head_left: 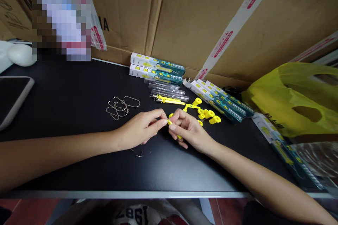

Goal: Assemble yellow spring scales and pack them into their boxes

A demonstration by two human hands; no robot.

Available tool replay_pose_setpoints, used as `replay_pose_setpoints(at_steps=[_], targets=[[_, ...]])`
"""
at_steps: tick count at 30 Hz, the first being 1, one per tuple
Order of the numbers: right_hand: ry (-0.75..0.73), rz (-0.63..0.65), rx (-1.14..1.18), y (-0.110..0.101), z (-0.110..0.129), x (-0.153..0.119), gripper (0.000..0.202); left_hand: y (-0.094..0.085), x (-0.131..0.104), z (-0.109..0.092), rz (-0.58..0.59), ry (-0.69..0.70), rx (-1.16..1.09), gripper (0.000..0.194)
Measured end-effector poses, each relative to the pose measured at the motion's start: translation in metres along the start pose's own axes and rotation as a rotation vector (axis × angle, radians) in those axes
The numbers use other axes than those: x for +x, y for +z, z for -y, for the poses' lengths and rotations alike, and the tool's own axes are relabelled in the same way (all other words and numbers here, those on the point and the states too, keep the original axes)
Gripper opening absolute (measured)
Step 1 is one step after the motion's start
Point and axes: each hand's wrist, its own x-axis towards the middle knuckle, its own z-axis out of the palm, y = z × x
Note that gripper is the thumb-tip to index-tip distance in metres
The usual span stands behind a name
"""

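Note:
My right hand (188,129) is closed on a small yellow plastic piece (179,136), most of it hidden by the fingers. My left hand (144,126) pinches something tiny at the near end of that piece; I cannot make out what. The fingertips of both hands almost meet. A single metal hook (138,153) lies under the left wrist. Beyond the left hand is a tangle of wire hooks (120,107). Just past the right hand lie several yellow caps (208,113) and a yellow bracket (191,107). Yellow rods with springs (169,100) rest beside clear plastic tubes (169,92).
Printed spring scale boxes (157,70) lie at the back, with more boxes (219,98) to their right and another box (285,147) near the right edge. A yellow plastic bag (293,102) is at right, a phone (14,98) at left. Large cartons (198,17) stand behind the black table (185,172).

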Motion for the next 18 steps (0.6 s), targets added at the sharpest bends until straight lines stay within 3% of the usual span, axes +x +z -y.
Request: replay_pose_setpoints(at_steps=[18], targets=[[-0.103, 0.014, -0.071, 0.0012, -0.0077, -0.0013, 0.029, 0.0006, -0.0004, -0.0022, 0.030, -0.010, -0.009, 0.026]])
